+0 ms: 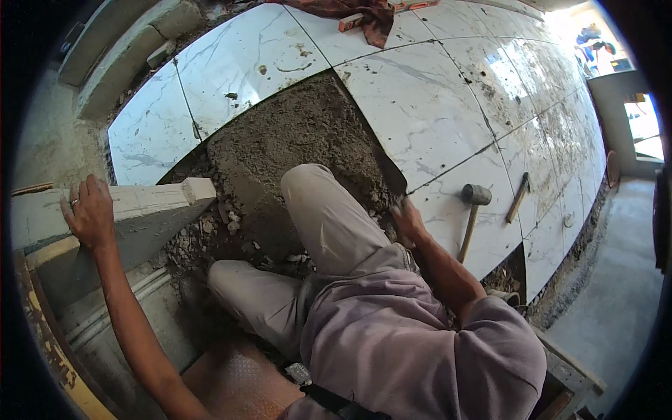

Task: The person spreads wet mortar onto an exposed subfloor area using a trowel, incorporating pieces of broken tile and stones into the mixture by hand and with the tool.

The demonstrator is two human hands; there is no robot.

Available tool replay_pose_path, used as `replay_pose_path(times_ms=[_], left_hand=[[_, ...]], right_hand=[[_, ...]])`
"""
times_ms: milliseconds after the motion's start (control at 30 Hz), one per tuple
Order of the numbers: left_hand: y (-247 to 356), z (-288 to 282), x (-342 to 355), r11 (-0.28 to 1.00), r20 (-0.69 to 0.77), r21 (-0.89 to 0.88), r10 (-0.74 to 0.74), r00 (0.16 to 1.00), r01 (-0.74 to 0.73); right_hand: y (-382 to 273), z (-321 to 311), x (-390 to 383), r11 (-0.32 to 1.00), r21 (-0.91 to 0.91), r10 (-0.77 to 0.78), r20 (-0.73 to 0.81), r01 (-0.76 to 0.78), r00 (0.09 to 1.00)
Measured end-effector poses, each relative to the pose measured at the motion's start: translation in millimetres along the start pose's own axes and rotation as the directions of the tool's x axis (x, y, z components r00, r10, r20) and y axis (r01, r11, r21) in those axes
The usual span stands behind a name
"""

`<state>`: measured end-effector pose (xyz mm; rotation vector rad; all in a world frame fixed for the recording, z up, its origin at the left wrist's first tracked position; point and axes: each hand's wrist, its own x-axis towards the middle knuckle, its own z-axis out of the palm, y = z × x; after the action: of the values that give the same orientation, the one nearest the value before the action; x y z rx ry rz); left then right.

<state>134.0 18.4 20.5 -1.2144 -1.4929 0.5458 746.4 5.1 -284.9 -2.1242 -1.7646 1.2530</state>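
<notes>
My left hand (91, 212) is open and rests on the top of a pale masonry ledge (161, 196), fingers spread, a ring on one of them. My right hand (408, 220) is low at the edge of a white marbled floor tile (402, 115), beside my knee. Its fingers are blurred, so whether it grips anything does not show. Between laid tiles lies a patch of rough grey-brown mortar (280, 129). A rubber mallet (476, 196) with a wooden handle lies on the tiles right of that hand, and a small hammer (519, 198) lies past it.
Rubble (227, 217) lies between the ledge and the mortar. A dark reddish cloth (378, 21) and an orange spirit level (351, 22) are at the far side. Concrete steps (126, 63) stand far left. In the bright doorway at far right is another person (591, 42).
</notes>
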Motion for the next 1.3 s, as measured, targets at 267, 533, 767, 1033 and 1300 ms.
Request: replay_pose_path(times_ms=[267,533,767,1033,1300], left_hand=[[1.3,-7.8,8.0,0.999,-0.006,-0.040,-0.018,1.000,0.018],[-0.9,-1.8,4.9,0.999,-0.040,-0.018,-0.033,0.999,0.032],[1.1,2.5,6.0,1.000,-0.015,-0.005,-0.017,1.000,0.017],[-4.5,1.1,-1.1,0.999,-0.006,-0.003,-0.050,0.999,0.050],[8.1,2.4,7.9,0.998,0.019,-0.029,-0.052,0.998,0.052]], right_hand=[[-99.6,17.3,173.5,0.991,-0.030,-0.135,-0.201,0.132,0.970],[-122.0,57.2,172.5,0.976,-0.109,-0.194,-0.063,0.186,0.979],[-154.2,44.0,184.7,0.958,-0.031,-0.286,-0.166,0.285,0.944],[-154.5,54.2,183.1,0.940,-0.134,-0.296,0.137,0.314,0.945],[-169.0,36.0,234.4,0.922,-0.271,-0.272,0.060,0.278,0.961]])
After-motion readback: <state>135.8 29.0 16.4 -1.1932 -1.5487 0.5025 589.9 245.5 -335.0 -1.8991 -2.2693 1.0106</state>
